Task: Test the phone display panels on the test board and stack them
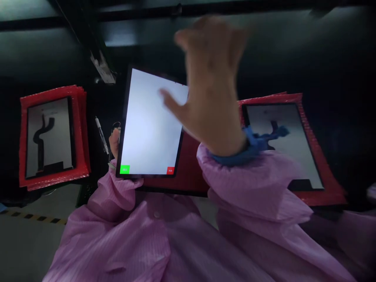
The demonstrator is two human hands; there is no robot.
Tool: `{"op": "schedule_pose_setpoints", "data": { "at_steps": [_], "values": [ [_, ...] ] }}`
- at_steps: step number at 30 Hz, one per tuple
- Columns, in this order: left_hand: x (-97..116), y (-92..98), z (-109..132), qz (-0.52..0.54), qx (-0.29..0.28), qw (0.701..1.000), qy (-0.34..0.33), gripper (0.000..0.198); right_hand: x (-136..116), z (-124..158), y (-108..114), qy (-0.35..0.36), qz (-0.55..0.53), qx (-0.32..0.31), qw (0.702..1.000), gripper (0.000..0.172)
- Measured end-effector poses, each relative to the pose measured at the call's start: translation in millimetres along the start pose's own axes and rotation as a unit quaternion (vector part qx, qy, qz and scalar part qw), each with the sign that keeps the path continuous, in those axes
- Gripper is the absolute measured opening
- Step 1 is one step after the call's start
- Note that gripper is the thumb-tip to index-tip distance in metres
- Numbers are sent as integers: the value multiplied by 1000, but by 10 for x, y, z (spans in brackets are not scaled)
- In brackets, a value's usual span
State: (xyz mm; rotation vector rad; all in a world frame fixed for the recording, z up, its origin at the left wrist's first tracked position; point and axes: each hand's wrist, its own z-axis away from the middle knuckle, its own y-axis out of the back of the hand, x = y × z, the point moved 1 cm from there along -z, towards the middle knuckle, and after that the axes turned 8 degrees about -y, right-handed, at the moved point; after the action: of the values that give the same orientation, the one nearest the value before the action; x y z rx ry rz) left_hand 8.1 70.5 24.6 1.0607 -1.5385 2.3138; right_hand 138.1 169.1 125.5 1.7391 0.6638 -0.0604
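A tablet with a lit, near-white screen stands tilted in front of me. Its screen bears a green box at the lower left corner and a red box at the lower right. My left hand grips it at the left edge; most of those fingers are hidden behind it. Over the tablet's right side my right hand is raised, back toward me, thumb stretched out to the left. Motion blurs its fingertips, and nothing shows in this hand. A blue band circles the right wrist.
Red bubble-wrap sheets lie at left under a dark-framed panel. At right, another red stack bears a similar panel. A pen lies left of the tablet. A metal bracket stands behind.
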Motion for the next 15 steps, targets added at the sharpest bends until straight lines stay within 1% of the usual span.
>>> {"op": "schedule_pose_setpoints", "data": {
  "at_steps": [2, 4, 5, 6, 7, 10, 11, 13, 15],
  "values": [
    [-28, -17, -30, 24, -19, 998, -57, 37, -57, 105, -181, 110, -48, -43, 992, 87],
    [-32, -31, -59, 32, -28, 996, -79, 39, -85, 188, -356, 165, -65, -73, 982, 98],
    [-25, -31, -70, 30, -21, 997, -75, 39, -100, 217, -426, 176, -63, -82, 979, 97],
    [-13, -27, -80, 28, -8, 997, -65, 38, -119, 239, -478, 181, -57, -92, 977, 91],
    [2, -20, -88, 29, 8, 998, -53, 36, -142, 255, -511, 182, -48, -105, 976, 80],
    [38, -1, -106, 41, 30, 998, -19, 33, -213, 272, -520, 177, -28, -137, 974, 26],
    [44, 2, -110, 46, 29, 998, -11, 32, -227, 266, -503, 175, -27, -141, 974, 19],
    [51, 4, -114, 44, 23, 999, -8, 29, -220, 233, -451, 172, -40, -140, 974, 23],
    [62, 10, -113, 28, 16, 999, -15, 27, -157, 168, -376, 160, -70, -127, 976, 25]
  ]
}}
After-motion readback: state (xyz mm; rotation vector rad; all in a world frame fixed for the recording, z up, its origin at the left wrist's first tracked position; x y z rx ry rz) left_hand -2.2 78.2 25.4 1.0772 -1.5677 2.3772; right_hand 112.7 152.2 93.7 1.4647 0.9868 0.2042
